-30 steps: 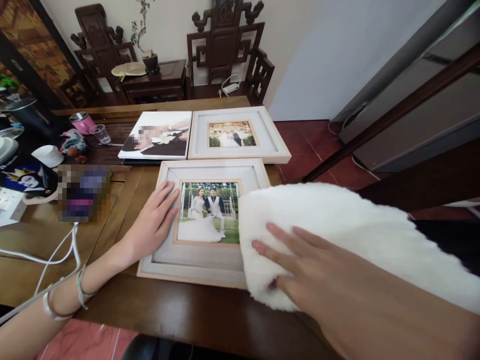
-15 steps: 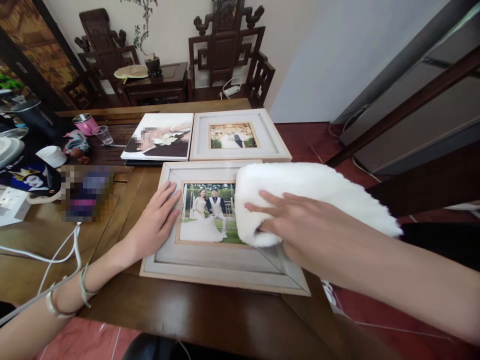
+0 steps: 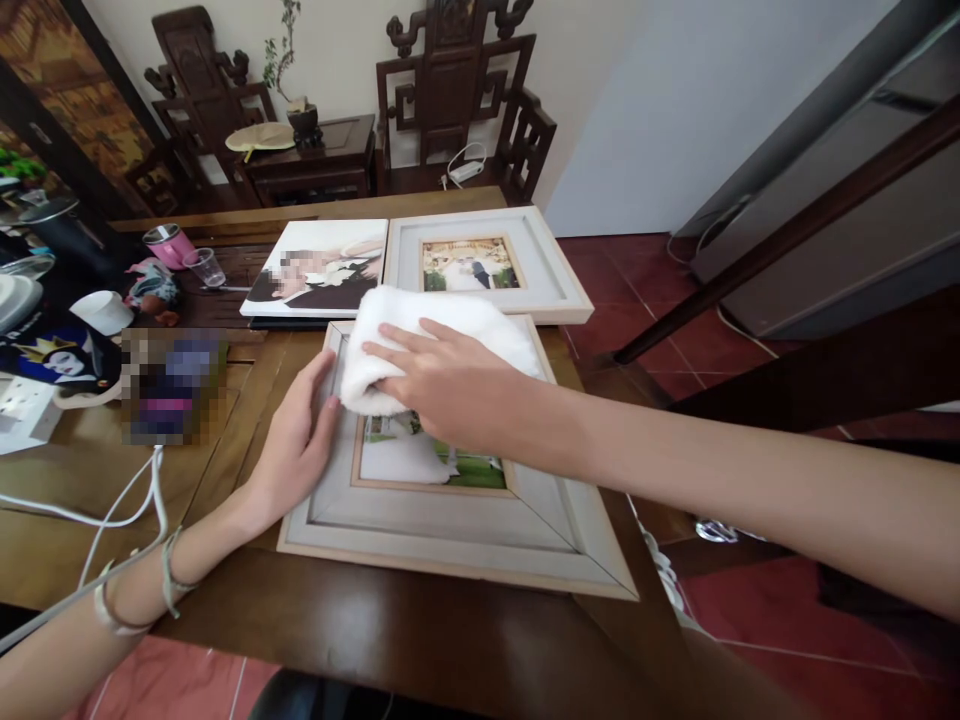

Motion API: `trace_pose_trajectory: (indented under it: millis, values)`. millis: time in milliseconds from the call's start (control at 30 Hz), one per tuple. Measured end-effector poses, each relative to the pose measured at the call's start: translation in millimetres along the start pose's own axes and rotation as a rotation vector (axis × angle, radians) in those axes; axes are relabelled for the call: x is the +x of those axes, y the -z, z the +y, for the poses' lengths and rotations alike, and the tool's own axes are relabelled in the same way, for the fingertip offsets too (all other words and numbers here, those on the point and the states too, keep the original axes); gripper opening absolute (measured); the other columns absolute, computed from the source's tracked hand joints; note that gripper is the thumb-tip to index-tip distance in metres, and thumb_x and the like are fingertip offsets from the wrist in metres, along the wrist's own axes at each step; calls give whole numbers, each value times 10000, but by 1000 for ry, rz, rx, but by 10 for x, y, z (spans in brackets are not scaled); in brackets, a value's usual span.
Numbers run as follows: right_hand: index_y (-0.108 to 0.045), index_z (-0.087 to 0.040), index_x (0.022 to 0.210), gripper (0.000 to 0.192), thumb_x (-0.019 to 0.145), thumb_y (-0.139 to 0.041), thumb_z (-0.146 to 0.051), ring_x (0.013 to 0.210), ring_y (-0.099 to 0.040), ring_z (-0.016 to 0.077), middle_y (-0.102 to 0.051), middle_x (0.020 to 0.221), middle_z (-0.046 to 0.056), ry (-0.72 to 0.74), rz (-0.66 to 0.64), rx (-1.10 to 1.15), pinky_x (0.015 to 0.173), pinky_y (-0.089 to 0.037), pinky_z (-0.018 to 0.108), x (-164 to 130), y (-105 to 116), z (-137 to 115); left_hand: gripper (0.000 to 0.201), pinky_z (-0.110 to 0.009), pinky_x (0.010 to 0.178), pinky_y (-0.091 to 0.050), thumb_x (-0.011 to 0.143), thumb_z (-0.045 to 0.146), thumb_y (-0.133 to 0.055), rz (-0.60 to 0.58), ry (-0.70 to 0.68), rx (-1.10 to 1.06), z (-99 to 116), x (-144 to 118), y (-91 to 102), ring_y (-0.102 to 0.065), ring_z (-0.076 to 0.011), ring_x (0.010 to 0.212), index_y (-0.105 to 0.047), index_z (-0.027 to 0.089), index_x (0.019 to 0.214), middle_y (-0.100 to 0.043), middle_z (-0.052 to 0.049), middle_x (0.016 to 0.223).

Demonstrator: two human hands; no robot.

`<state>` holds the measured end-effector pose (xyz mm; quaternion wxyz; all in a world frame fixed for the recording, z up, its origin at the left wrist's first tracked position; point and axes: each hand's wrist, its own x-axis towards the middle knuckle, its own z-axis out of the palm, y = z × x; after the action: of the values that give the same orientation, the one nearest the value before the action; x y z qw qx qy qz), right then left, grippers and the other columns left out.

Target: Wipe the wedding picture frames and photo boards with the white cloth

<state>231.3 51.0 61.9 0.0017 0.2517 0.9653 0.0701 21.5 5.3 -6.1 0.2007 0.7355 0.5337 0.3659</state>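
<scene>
A pale wooden picture frame (image 3: 450, 525) with a wedding photo lies flat at the near edge of the wooden table (image 3: 225, 430). My left hand (image 3: 292, 445) rests flat on the frame's left side, fingers together. My right hand (image 3: 442, 385) presses a fluffy white cloth (image 3: 420, 325) down on the upper part of the frame, covering the top of the photo. Bracelets sit on my left wrist.
A second pale frame (image 3: 487, 265) and an unframed photo print (image 3: 319, 268) lie behind. At the left are a pink cup (image 3: 166, 245), a clear glass (image 3: 205, 267), a white cup (image 3: 101, 312) and white cables (image 3: 112, 510). Carved dark chairs (image 3: 457, 90) stand behind the table.
My right hand has swept the white cloth from the frame's right side leftward across the photo to its upper left. My left hand slid slightly outward to the frame's edge.
</scene>
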Motion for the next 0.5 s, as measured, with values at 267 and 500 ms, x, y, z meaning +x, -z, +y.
trace_pose_trajectory:
  millis: [267,500]
  values:
    - [-689,-136,1126,329,883,-486,-44,1423,-298,403,-412,1518,193,-44,-82,-44,1015,-367,678,362,-162,-47,555,-438,1202,-277,1016,310,-387,-15,-30,69,-62,-19,-13,-329,-236,1452,-206,232,1534,-326,-120,1581]
    - [-696,-147,1008,333,722,-615,3,1261,-473,385,-566,1348,192,-99,-180,-33,949,-408,686,228,-162,84,507,-458,1194,-282,1004,299,-396,-68,-59,212,-4,-4,13,-344,-257,1443,-312,155,1483,-399,-159,1532]
